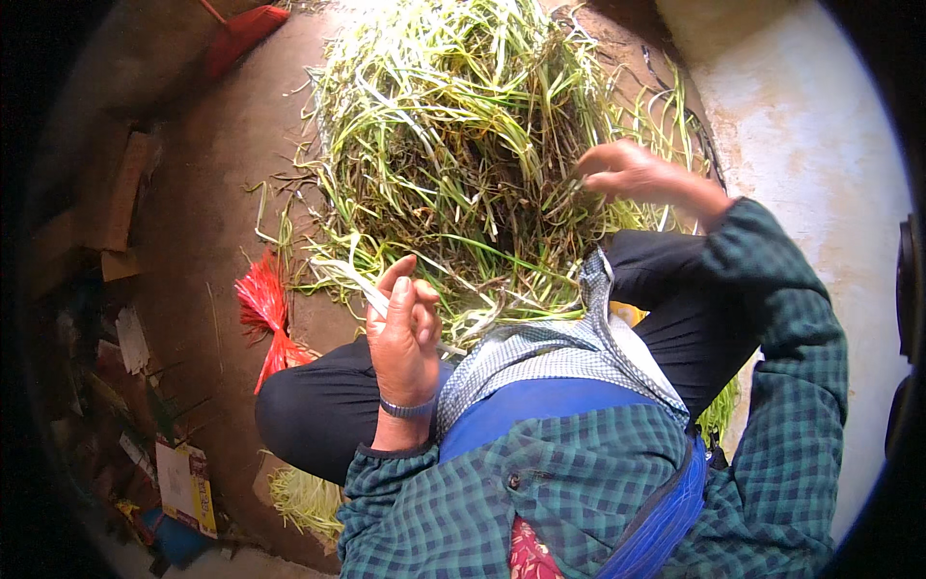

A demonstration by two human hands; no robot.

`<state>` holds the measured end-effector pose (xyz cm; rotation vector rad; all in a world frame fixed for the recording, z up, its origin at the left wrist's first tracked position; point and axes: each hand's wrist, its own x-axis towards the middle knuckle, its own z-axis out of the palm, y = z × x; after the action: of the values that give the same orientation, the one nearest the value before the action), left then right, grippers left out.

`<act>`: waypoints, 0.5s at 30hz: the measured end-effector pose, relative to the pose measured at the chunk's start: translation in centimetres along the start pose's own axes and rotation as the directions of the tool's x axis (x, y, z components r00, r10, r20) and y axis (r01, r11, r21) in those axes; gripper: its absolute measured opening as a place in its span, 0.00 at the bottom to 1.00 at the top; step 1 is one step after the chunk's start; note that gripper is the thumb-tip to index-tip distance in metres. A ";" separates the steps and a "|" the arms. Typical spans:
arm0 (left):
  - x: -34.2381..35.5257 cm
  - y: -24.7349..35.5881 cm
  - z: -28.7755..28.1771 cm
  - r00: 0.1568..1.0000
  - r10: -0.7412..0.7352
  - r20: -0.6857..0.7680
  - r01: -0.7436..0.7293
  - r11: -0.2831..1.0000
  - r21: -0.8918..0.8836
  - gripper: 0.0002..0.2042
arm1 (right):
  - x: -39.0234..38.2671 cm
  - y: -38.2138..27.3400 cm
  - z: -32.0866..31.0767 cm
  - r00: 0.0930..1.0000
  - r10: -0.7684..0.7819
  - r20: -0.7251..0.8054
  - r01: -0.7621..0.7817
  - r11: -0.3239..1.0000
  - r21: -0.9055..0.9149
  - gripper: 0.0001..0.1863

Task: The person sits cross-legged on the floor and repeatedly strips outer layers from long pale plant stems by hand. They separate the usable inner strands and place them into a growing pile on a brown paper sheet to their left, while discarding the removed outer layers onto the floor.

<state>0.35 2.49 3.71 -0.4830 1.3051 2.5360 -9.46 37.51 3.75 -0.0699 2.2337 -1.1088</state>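
Note:
A large heap of long green stalks (424, 125), with brown withered leaves in its middle, lies in front of me. My left hand (400, 333) is closed around a pale white stalk (352, 275) at the heap's near left edge. The stalk's white end sticks out beyond my fingers, up and to the left. At the right side of the heap, my right hand (627, 174) hovers beside the dry leaves, slightly blurred. Its fingers are stretched out with the thumb apart, and I see nothing held between them.
A bundle of red plastic strips (265, 304) lies by my left knee. Pale trimmed stalks (307, 502) are beside my left leg. A checked cloth (511, 343) covers my lap. Cardboard and litter (183, 482) line the left side; a red dustpan-like thing (241, 39) is far left. A pale wall (801, 145) stands right.

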 end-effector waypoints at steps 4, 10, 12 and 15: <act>0.0 0.0 -0.2 1.000 -0.017 0.021 0.016 0.999 0.034 0.14 | 4.6 2.1 6.3 0.987 0.036 -0.160 -0.074 0.969 -0.237 0.23; -0.2 -0.4 -0.7 0.999 -0.047 -0.010 0.048 0.996 0.074 0.13 | 8.1 4.5 12.7 0.907 0.079 -0.414 -0.055 0.996 0.069 0.17; -0.1 -0.6 -0.9 0.999 -0.048 -0.018 0.049 0.994 0.097 0.13 | 8.8 4.9 14.4 0.860 0.108 -0.500 -0.018 0.983 0.182 0.16; 0.2 -1.1 -1.1 0.999 -0.047 -0.026 0.050 0.994 0.102 0.13 | 9.7 4.8 15.9 0.691 0.109 -0.714 0.074 0.973 0.220 0.17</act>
<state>0.78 2.27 2.23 -0.5177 1.4058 2.4171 -7.20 26.47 -11.87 0.5998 2.7353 -1.5785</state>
